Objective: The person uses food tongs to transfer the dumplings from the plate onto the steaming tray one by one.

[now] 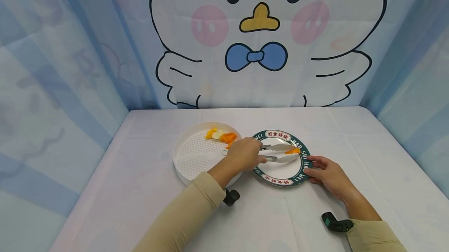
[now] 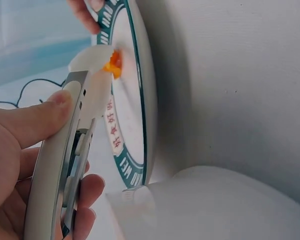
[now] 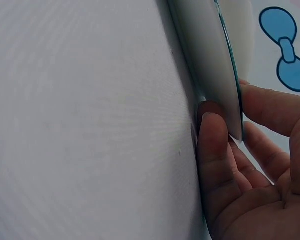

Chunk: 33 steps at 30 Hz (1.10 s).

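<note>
My left hand (image 1: 245,154) holds a pair of tongs (image 2: 55,185) with pale, flat tips. The tips reach over a round plate (image 1: 278,172), white inside with a green rim bearing red lettering. An orange crinkled piece (image 1: 292,151) is by the tongs' far tip, low over the plate; I cannot tell whether it touches the plate. In the head view the tongs' arms stand apart. My right hand (image 1: 327,174) grips the plate's right edge, with fingers on both faces of the rim (image 3: 235,85).
Left of the plate is a round white tray (image 1: 180,143) with a dimpled bottom, partly behind my left forearm. Several yellow, pale and orange pieces (image 1: 228,138) lie in its far right part. A white cloth covers the table (image 1: 147,174); a printed curtain (image 1: 259,88) hangs behind.
</note>
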Motion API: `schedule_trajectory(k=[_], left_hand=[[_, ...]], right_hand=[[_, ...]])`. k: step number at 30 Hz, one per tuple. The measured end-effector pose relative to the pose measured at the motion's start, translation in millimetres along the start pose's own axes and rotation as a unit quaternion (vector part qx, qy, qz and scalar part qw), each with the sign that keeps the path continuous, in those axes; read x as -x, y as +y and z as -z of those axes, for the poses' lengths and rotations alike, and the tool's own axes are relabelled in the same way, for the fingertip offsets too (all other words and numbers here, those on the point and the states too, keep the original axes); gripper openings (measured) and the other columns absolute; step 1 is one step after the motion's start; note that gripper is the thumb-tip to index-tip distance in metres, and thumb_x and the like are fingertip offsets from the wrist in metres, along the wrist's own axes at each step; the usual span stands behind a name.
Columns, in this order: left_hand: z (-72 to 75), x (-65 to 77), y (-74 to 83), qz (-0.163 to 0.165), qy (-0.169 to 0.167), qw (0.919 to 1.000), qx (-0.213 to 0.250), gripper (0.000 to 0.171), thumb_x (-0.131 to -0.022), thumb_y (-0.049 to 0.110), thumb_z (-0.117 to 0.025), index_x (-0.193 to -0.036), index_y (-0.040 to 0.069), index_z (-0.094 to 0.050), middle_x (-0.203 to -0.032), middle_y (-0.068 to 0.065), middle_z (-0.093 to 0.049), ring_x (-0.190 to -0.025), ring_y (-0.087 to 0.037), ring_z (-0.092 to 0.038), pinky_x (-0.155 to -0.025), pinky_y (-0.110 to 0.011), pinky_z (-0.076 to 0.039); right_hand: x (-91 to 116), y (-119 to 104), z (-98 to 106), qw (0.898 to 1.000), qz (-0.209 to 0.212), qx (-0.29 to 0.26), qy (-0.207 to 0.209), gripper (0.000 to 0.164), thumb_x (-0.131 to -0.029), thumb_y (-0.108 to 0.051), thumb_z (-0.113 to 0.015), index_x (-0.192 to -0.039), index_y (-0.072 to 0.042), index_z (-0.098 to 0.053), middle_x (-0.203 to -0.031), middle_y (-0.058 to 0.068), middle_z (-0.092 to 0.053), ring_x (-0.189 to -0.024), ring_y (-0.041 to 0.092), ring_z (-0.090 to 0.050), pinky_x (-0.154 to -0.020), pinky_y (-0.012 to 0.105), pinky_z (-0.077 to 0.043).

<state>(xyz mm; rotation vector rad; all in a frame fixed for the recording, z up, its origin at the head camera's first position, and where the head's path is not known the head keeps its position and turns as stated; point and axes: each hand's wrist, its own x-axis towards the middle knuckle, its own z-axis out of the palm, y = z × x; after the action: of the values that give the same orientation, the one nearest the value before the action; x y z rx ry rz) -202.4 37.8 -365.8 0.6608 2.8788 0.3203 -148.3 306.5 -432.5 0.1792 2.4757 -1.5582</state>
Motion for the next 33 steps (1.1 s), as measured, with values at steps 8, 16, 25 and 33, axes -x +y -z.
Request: schedule_trajectory(k=[8,16,25,33], left_hand=[[22.3,16.7,-13.9,0.017,0.006,0.9986,0.050,0.050,-0.089,0.041,-0.077,-0.132,0.017,-0.067,-0.115,0.002,-0.068,-0.083,-0.015,-0.057,-0.064,-0.027,-0.047],[42.3,39.8,-46.3,0.023,0.059,0.9966,0.053,0.050,-0.089,0.040,-0.076,-0.132,0.016,-0.067,-0.125,-0.001,-0.067,-0.100,-0.017,-0.061,-0.079,-0.033,-0.053],[54.6,63.9,-76.9,0.049,0.094,0.9932,0.047,0.054,-0.087,0.041,-0.078,-0.133,0.015,-0.066,-0.130,-0.001,-0.064,-0.108,-0.021,-0.059,-0.086,-0.039,-0.052],[56.5,86.1,-106.0,0.069,0.102,0.9921,0.027,0.058,-0.088,0.039,-0.078,-0.136,0.012,-0.063,-0.135,-0.008,-0.062,-0.117,-0.028,-0.061,-0.085,-0.045,-0.054]], right_hand=[[0,-1,-1,1.000,-0.002,-0.001,0.001,0.066,-0.096,-0.017,-0.069,-0.148,0.008,-0.036,-0.141,0.035,-0.041,-0.094,0.015,-0.060,-0.075,0.026,-0.056],[0,0,-1,1.000,0.007,-0.003,0.001,0.065,-0.096,-0.015,-0.069,-0.147,0.009,-0.036,-0.140,0.035,-0.041,-0.093,0.015,-0.061,-0.075,0.026,-0.056],[1,1,-1,1.000,0.013,-0.006,0.002,0.064,-0.096,-0.013,-0.069,-0.146,0.010,-0.037,-0.138,0.035,-0.043,-0.092,0.013,-0.061,-0.075,0.026,-0.056],[0,1,-1,1.000,0.015,-0.008,0.002,0.063,-0.095,-0.012,-0.069,-0.146,0.010,-0.037,-0.137,0.035,-0.044,-0.092,0.013,-0.061,-0.075,0.027,-0.056]])
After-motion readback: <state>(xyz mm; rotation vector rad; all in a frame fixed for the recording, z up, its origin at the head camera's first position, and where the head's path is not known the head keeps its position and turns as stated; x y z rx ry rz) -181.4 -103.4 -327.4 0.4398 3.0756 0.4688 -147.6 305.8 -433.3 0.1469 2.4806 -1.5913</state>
